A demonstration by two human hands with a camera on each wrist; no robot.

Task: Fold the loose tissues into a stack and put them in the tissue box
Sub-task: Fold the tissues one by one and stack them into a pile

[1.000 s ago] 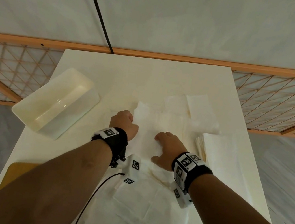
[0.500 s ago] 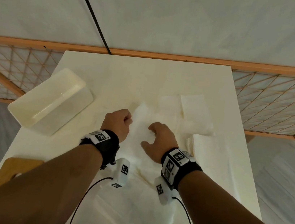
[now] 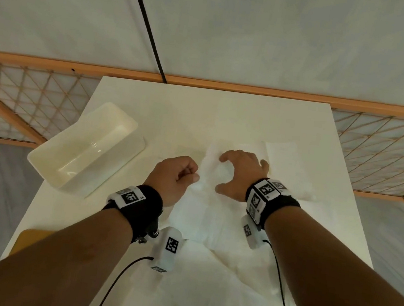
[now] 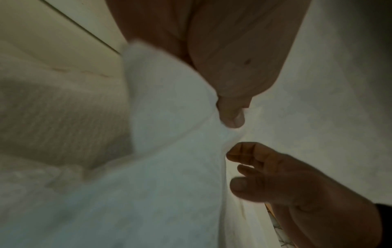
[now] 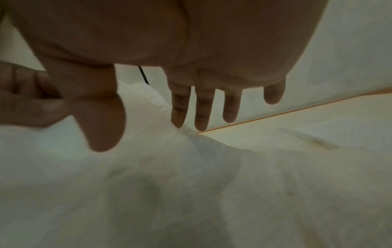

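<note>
A loose white tissue (image 3: 201,220) lies crumpled in the middle of the white table (image 3: 201,111). My left hand (image 3: 192,175) pinches the tissue's left edge; in the left wrist view its thumb (image 4: 231,117) presses into the raised fold (image 4: 169,142). My right hand (image 3: 221,172) hovers just right of it with spread fingers (image 5: 203,109) pointing down, the index tip touching the tissue (image 5: 169,176). Flat folded tissues (image 3: 285,162) lie beyond my right hand. The empty white tissue box (image 3: 87,147) sits open at the left edge.
More loose tissue sheets (image 3: 201,295) cover the near part of the table under my forearms. A brown board (image 3: 28,237) sticks out at the near left. A wooden lattice rail (image 3: 20,106) runs behind the table, and a black cable (image 3: 146,23) crosses the wall.
Both hands have moved farther from me along the tissue. My right hand went from curled on the sheet to spread fingers; my left hand keeps its pinch.
</note>
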